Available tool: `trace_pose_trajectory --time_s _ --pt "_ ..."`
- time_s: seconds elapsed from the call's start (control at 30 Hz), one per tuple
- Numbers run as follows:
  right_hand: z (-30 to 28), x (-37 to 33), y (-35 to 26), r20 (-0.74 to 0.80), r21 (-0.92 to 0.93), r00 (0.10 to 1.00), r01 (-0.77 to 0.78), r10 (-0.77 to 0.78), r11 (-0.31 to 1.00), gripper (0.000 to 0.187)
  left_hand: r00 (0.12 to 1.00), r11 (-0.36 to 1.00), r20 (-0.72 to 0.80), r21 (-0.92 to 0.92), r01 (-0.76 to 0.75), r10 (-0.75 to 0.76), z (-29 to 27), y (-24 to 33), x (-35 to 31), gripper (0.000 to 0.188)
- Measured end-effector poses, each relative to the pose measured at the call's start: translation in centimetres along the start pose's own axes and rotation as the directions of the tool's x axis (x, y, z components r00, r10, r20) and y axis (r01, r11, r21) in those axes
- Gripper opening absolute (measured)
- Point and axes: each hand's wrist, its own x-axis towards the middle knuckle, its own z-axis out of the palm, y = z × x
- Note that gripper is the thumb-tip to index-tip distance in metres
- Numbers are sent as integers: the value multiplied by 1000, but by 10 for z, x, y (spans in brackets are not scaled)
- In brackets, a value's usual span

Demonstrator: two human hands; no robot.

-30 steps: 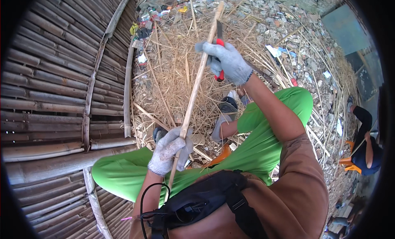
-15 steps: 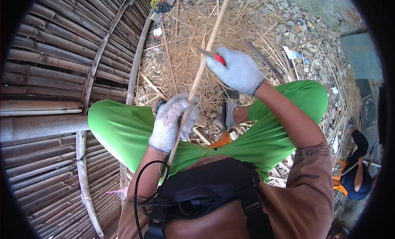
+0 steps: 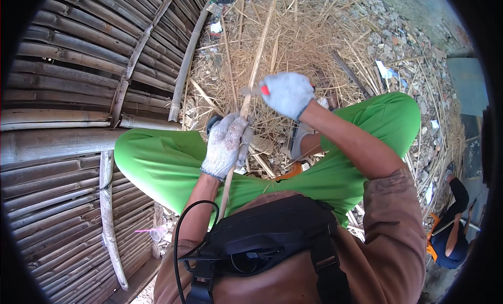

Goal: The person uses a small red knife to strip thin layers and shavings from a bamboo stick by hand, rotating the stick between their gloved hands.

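Note:
A long pale bamboo strip [image 3: 260, 42] runs from my lap out over the straw, passing through my left hand [image 3: 226, 142]. That hand, in a white knit glove with brown stains, has its fingers wrapped round the strip. My right hand [image 3: 288, 94], gloved too, grips a knife with a red handle [image 3: 265, 90]. The knife's blade is smeared by motion and lies at the strip, just beyond my left hand. Most of the handle is hidden in my right fist.
Dry straw and shavings [image 3: 304, 37] cover the ground ahead, with rubble and litter to the right. A bamboo slat wall [image 3: 68, 79] stands on the left. My green-trousered knees [image 3: 377, 115] are spread wide. Another person [image 3: 453, 236] sits at the far right on an orange chair.
My right hand and the knife have come nearer along the strip, towards my left hand. The strip's far end has dropped lower in view, and my left hand has shifted slightly right.

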Motion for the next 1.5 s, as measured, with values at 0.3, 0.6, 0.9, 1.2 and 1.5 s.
trace_pose_trajectory --time_s 0.3,0.6,0.9,1.2,1.5 --pt "10 -18 -27 63 39 998 29 -31 999 34 999 995 8 -89 51 -51 -5 -22 1 26" --pt "-9 11 51 -72 -11 979 -192 191 981 39 997 999 65 37 28 -30 3 -23 -9 26" --pt "0 -8 35 58 -1 976 -211 211 977 35 995 993 78 104 47 -56 2 -33 -9 28" --pt "-31 -5 156 -43 31 822 -567 568 823 38 979 961 200 273 -34 -22 2 -36 -25 32" --pt "-24 -19 156 -72 78 784 -612 616 787 41 965 972 242 231 40 -97 9 -37 -16 33"
